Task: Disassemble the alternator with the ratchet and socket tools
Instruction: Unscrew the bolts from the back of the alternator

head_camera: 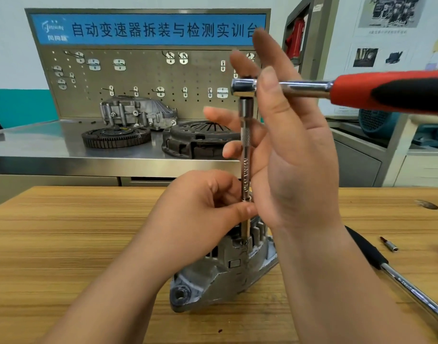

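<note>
A grey, rough-cast metal alternator (220, 274) with ribbed vents and a round mounting lug sits near the front middle of the streaky, wood-grain counter (64, 244). A slim chrome extension bar (245, 157), knurled in a band near its upper end, stands upright from the top of the housing. On it sits the polished head of a ratchet with a red-and-black moulded handle (386, 91), which juts level to the right. The left hand (200, 212) curls round the lower part of the bar, thumb and fingertips pinching it just above the alternator. The right hand (290, 155) is raised beside the bar with its fingers straight and spread, one finger lying across the ratchet's neck; it grips nothing. To the right on the counter lie a long chrome bar with a black foam grip (401, 279) and a small steel bit with a red band (389, 244). Behind, a brushed-steel bench (39, 142) carries a toothed flywheel (116, 137), a dark domed clutch cover (198, 141) and a pale aluminium casing (138, 111), below a perforated metal pegboard (148, 75).
</note>
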Action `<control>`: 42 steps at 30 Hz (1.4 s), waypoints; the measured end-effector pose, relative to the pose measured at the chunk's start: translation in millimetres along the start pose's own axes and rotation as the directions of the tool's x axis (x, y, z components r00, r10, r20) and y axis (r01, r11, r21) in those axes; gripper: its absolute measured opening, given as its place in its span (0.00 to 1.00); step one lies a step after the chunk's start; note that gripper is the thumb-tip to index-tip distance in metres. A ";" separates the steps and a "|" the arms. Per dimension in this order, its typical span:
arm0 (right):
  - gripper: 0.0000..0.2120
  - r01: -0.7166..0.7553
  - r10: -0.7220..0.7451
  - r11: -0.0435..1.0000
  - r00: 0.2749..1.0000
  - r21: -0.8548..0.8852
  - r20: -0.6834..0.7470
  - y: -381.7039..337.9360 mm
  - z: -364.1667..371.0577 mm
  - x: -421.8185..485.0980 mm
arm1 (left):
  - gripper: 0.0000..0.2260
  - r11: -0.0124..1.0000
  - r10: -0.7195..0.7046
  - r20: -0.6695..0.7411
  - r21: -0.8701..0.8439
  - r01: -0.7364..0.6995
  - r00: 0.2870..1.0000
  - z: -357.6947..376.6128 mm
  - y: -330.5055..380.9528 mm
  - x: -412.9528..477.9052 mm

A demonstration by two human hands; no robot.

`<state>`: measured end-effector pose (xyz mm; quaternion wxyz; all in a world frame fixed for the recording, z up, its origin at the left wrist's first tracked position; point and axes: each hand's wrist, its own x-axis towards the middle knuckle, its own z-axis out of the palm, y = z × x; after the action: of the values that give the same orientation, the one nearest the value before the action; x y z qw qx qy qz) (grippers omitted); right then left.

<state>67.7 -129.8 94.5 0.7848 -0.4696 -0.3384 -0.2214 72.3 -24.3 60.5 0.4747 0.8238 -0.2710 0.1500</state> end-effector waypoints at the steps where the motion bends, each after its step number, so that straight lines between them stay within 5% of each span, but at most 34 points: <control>1: 0.13 -0.004 0.004 1.000 1.000 0.011 -0.001 -0.3 -0.8 0.0 | 0.09 1.000 0.006 0.005 0.016 -0.006 1.000 -0.1 1.5 -0.4; 8: 0.20 -0.219 0.219 0.967 0.976 0.133 0.016 -0.6 -8.4 3.1 | 0.09 1.000 0.030 0.109 0.006 -0.030 0.994 -5.1 3.8 -1.0; 15: 0.14 0.000 -0.002 1.000 0.998 0.024 0.066 -1.6 -2.6 1.1 | 0.10 1.000 0.000 0.035 -0.010 0.001 0.999 -2.2 2.8 0.4; 19: 0.12 -0.090 0.088 0.991 0.996 0.102 0.021 -0.9 -4.4 0.6 | 0.11 1.000 0.021 0.070 0.011 -0.022 0.997 -4.8 0.7 0.2; 23: 0.21 -0.239 0.240 0.956 0.971 0.172 0.013 -0.4 -8.2 3.7 | 0.08 0.998 0.034 0.163 -0.049 -0.026 0.986 -8.4 0.5 0.9; 30: 0.11 -0.058 0.056 0.996 0.998 0.066 0.021 -1.6 -2.0 0.9 | 0.08 0.998 -0.011 0.056 -0.067 0.015 0.998 -2.2 -1.0 1.8; 39: 0.17 -0.227 0.235 0.948 0.972 0.224 -0.013 -1.1 -6.9 2.3 | 0.04 0.993 0.012 0.159 -0.118 0.007 0.987 -7.3 -3.3 2.1; 42: 0.12 -0.153 0.161 0.969 0.987 0.191 -0.022 -0.4 -4.4 1.7 | 0.08 0.995 0.000 0.103 -0.098 0.010 0.995 -4.5 -6.6 2.6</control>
<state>70.1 -133.9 94.5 0.8471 -0.4141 -0.3049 -0.1342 78.3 -18.5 59.5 0.5005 0.8068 -0.2999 0.0927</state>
